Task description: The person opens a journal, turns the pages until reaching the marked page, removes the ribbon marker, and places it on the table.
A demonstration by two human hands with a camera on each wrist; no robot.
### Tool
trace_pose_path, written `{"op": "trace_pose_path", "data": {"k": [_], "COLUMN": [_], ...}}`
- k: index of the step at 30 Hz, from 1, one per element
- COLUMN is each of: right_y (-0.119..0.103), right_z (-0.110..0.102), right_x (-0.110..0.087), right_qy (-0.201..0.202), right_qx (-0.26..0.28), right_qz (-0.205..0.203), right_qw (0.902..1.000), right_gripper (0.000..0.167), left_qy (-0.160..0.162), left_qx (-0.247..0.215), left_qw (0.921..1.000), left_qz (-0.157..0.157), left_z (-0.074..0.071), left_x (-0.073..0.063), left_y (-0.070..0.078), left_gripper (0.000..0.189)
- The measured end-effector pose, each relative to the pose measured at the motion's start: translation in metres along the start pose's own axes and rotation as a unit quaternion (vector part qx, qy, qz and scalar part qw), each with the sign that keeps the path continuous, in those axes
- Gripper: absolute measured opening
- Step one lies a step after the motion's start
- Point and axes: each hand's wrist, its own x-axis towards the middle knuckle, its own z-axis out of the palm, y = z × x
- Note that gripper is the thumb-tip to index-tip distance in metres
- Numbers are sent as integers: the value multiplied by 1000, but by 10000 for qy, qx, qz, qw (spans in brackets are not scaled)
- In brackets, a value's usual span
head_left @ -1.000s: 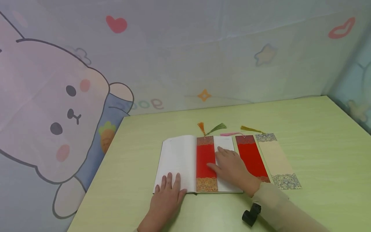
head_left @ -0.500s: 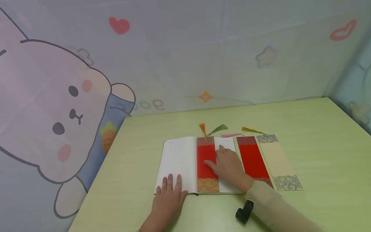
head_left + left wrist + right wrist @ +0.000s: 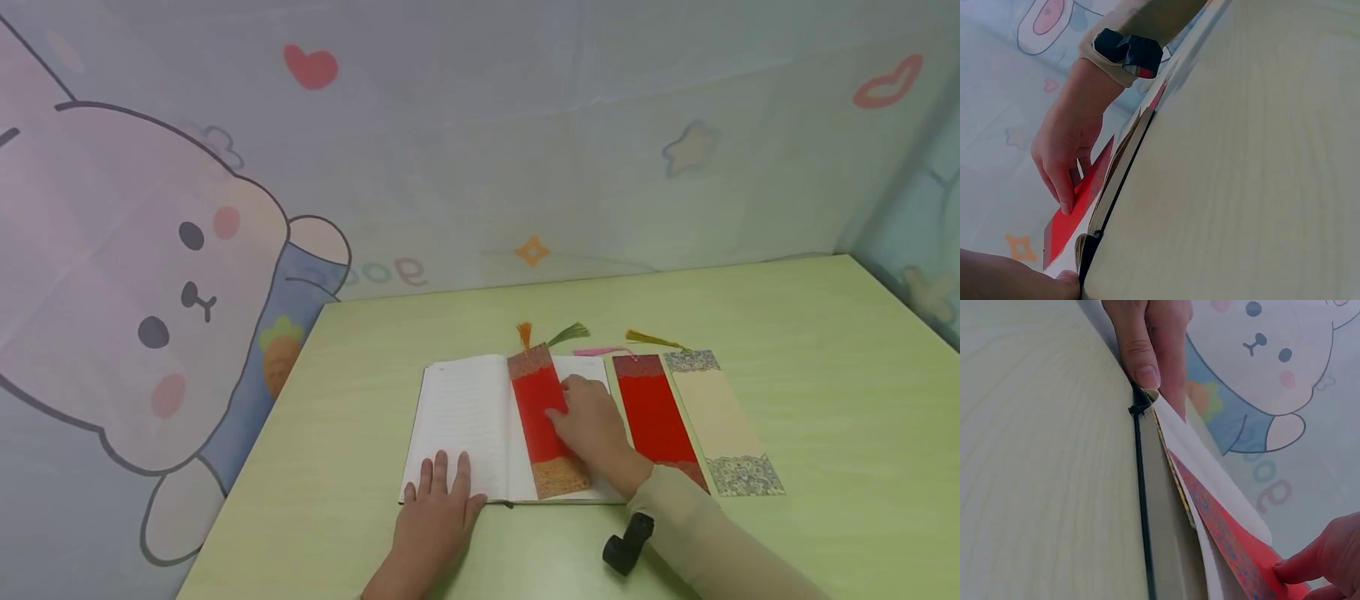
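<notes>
An open notebook [image 3: 461, 408] with white pages lies on the table. My left hand [image 3: 435, 517] rests on the lower part of its left page, fingers spread and straight. A red bookmark [image 3: 538, 408] with patterned ends slants across the right page. My right hand [image 3: 596, 421] pinches its right edge between thumb and fingers. In the left wrist view the red bookmark [image 3: 1079, 203] is tilted, with one edge raised. An orange tassel [image 3: 525, 335] and a green tassel [image 3: 570, 335] lie at its top end.
Right of the notebook lies a second red bookmark [image 3: 652, 412] with a pink tassel [image 3: 600, 351], partly under the right forearm. Beside it is a cream bookmark [image 3: 716, 408] with a yellow-green tassel [image 3: 654, 337]. A printed cloth [image 3: 450, 167] hangs behind the table [image 3: 840, 375].
The right hand has taken hold of the red bookmark, which has turned from straight along the notebook's fold to slanted, its lower end shifted right. The left hand stays on the page.
</notes>
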Motion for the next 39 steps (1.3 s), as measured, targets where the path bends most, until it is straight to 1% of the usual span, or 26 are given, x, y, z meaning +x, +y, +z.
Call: {"op": "trace_pose_path", "data": {"k": [3,6,10,12,14,19,21,26,32,39], "right_y": [-1,-2,-2,-1,1,7,9,16,29,42], "right_z": [-4,-8,-16,-19,-22,-30,-34,-41,-42,-49], "right_x": [-2,-3,-2,-2,-2,-4,-4,-3,1,2], "right_qy": [52,-40,-162,-229,-324,-639,-722,-717,-807,-842], "right_qx": [430,918,1670,1942,2139,2653,2810,2887,3361,3383], "right_qz": [92,231,439,551,654,952,1071,1284,1543,1643], "right_qw": [9990,9955,9848,9791,9741,9573,9510,9461,9256,9227], "right_gripper": [46,45,42,41,40,39,40,47,52,57], "left_qy": [30,33,81,90,116,82,68,105,53,120], "left_qx": [-34,-66,-80,-75,-83,-124,-139,-188,-242,-276], "left_qw": [10000,10000,9999,9999,9999,9999,9999,9998,9997,9995], "left_qz": [9,10,27,29,36,28,24,10,-29,9], "left_z": [0,-1,-1,-1,-1,-1,-1,-2,-3,-2], "left_x": [-1,-2,-1,-2,-2,-3,-3,-3,-2,-3], "left_y": [-1,-1,-2,-3,-3,-4,-4,-5,-5,-5], "left_gripper": [55,55,55,55,55,55,55,55,55,55]}}
